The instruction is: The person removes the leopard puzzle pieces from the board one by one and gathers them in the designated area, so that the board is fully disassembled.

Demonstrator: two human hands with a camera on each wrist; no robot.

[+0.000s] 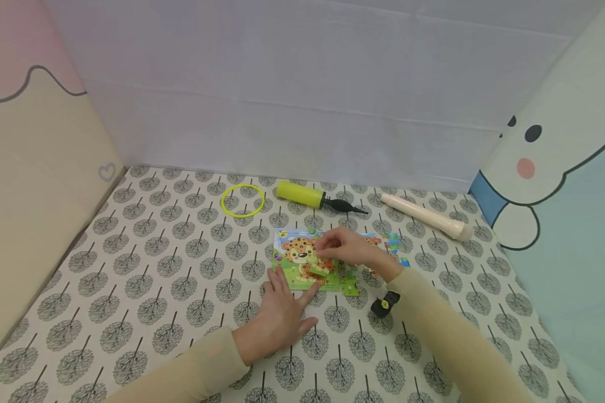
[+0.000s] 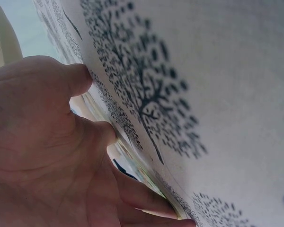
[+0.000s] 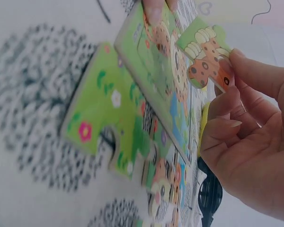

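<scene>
A flat puzzle board (image 1: 294, 284) with a spotted cartoon leopard on green and blue lies on the cloth. My left hand (image 1: 279, 316) rests at its near-left edge, fingers spread, fingertips on the border; in the left wrist view the fingers (image 2: 146, 198) lie along that edge. Between thumb and index finger, my right hand (image 3: 255, 123) pinches a puzzle piece (image 3: 208, 54) showing orange spotted legs and pale paws, held tilted above the board. Beside the board's right side lies a green puzzle piece (image 3: 109, 101) with flowers. Several more loose puzzle pieces (image 1: 394, 242) lie behind my right wrist.
Toward the back lie a yellow ring (image 1: 243, 216), a yellow hand pump (image 1: 299, 194) with a black nozzle, and a pale tube-shaped object (image 1: 423, 215). A small black item (image 1: 385, 304) sits by my right sleeve. Fabric walls (image 1: 292, 101) border the tree-print cloth (image 1: 181, 313).
</scene>
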